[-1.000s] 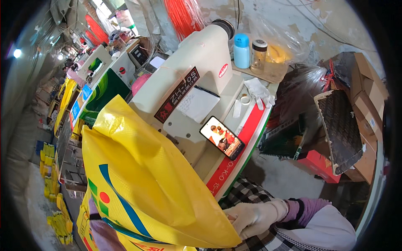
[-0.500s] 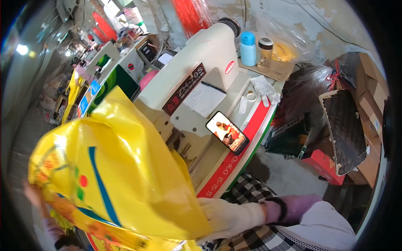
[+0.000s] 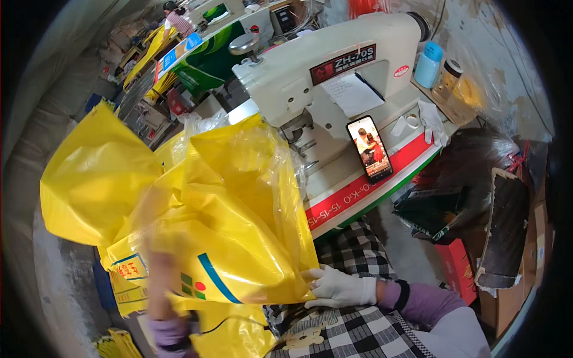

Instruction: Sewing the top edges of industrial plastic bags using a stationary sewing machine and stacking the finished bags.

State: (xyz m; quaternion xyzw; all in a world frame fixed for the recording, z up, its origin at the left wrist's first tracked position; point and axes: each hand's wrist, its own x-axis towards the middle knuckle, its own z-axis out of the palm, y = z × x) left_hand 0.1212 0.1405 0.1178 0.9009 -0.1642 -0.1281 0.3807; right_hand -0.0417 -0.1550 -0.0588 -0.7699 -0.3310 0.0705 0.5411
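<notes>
A large yellow woven plastic sack (image 3: 239,227) with printed marks spreads over my lap and the machine's near end. Clear plastic film shows along its mouth. My right hand (image 3: 343,286), in a white glove, is closed on the sack's lower right edge, thumb and fingers pinching it. My left hand (image 3: 158,238) is over the left part of the sack, smeared by motion, so its fingers cannot be made out. Just beyond the sack's mouth stands a white industrial sewing machine (image 3: 340,59), its needle area beside the film.
On the machine's bed lie a lit phone (image 3: 370,149), a paper sheet (image 3: 352,95) and a white glove (image 3: 431,122). Behind stand a blue bottle (image 3: 428,65) and a jar (image 3: 447,77). Cardboard and bags crowd the right floor. Another person (image 3: 177,21) works far left.
The sack has swung down and rightward, and its mouth with the film now shows. My left hand has moved in from the far left. The view has turned, uncovering more of the machine.
</notes>
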